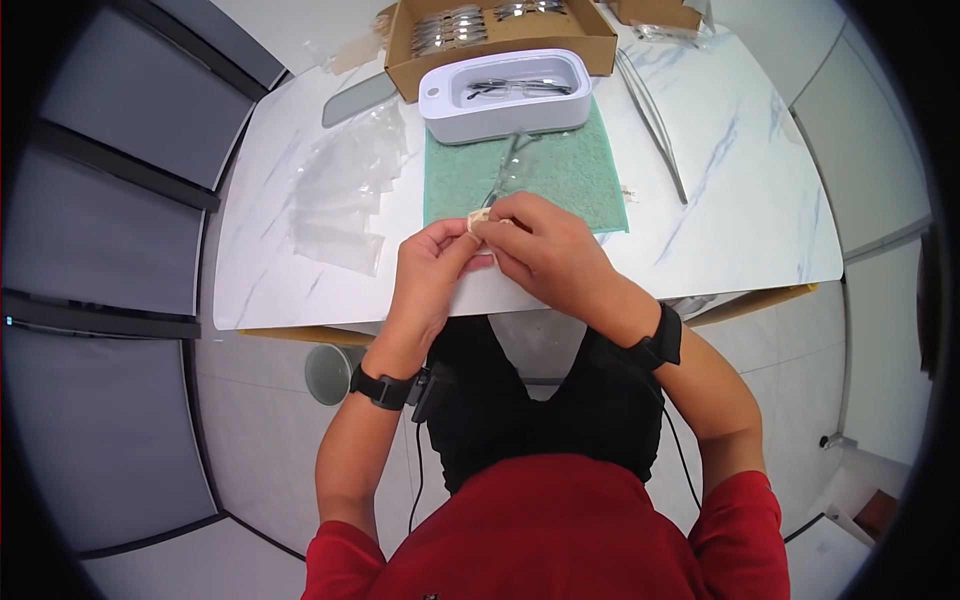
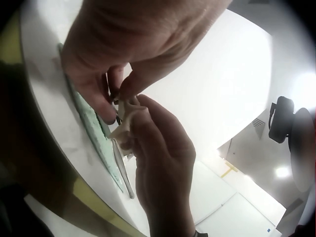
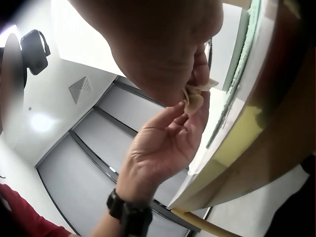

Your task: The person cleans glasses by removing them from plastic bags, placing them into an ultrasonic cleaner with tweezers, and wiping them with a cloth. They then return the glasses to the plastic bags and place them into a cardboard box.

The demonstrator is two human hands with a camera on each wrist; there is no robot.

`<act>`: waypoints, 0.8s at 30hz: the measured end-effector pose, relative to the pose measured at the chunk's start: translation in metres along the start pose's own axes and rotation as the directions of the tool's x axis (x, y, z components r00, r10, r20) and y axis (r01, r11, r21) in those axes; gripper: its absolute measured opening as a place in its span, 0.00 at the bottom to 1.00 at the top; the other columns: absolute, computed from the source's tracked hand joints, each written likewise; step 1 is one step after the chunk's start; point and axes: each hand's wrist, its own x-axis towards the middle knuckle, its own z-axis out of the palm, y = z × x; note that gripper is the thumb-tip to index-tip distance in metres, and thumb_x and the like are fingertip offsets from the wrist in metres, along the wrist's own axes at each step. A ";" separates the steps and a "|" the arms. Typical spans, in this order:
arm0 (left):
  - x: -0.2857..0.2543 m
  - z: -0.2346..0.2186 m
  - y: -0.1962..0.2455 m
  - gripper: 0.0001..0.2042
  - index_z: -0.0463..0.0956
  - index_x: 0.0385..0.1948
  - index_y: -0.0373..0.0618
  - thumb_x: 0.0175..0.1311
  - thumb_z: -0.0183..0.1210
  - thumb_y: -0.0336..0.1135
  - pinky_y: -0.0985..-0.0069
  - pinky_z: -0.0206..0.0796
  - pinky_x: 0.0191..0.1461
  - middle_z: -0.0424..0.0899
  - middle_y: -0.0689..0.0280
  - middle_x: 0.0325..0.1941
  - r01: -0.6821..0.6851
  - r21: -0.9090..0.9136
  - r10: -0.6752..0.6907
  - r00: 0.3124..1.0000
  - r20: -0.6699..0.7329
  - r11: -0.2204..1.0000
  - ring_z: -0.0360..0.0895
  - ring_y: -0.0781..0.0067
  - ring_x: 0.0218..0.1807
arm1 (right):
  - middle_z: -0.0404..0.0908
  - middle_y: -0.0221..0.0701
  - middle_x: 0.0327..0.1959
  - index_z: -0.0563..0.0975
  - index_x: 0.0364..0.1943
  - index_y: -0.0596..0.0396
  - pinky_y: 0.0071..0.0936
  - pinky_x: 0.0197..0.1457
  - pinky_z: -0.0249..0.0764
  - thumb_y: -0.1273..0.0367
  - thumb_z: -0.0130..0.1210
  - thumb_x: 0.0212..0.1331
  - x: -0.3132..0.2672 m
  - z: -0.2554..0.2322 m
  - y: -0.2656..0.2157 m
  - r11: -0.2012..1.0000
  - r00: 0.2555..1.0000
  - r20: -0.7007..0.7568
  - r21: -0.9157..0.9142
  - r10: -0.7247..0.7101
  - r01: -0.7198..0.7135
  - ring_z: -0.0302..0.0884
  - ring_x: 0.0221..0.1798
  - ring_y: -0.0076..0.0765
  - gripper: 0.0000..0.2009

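Over the green towel (image 1: 590, 190), a pair of eyeglasses (image 1: 517, 160) with clear lenses and thin dark arms reaches away from both hands. My left hand (image 1: 430, 268) pinches the near part of the eyeglasses between thumb and fingers. A small beige cloth (image 1: 479, 222) is bunched around that part, and my right hand (image 1: 555, 250) grips it between thumb and fingers. Close up in the left wrist view, the cloth (image 2: 129, 118) folds over the right hand's fingertips, right beside the left hand's fingers. The hands hide the part inside the cloth.
Behind the towel, a white ultrasonic cleaner (image 1: 505, 125) has glasses in its basin. A cardboard box (image 1: 600, 50) with several pairs of glasses stands beyond it. Clear plastic bags (image 1: 345, 195) and a grey lid (image 1: 358, 100) lie left, long tweezers (image 1: 655, 125) right. A bin (image 1: 330, 375) stands below.
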 end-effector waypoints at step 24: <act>-0.006 -0.005 -0.021 0.09 0.79 0.46 0.38 0.73 0.58 0.33 0.74 0.73 0.51 0.83 0.62 0.49 -0.079 -0.239 0.097 0.993 0.068 0.968 0.79 0.75 0.49 | 0.82 0.27 0.36 0.79 0.46 0.59 0.21 0.40 0.76 0.74 0.58 0.65 -0.008 -0.011 0.003 0.189 0.622 0.564 0.640 0.543 -0.745 0.78 0.37 0.20 0.08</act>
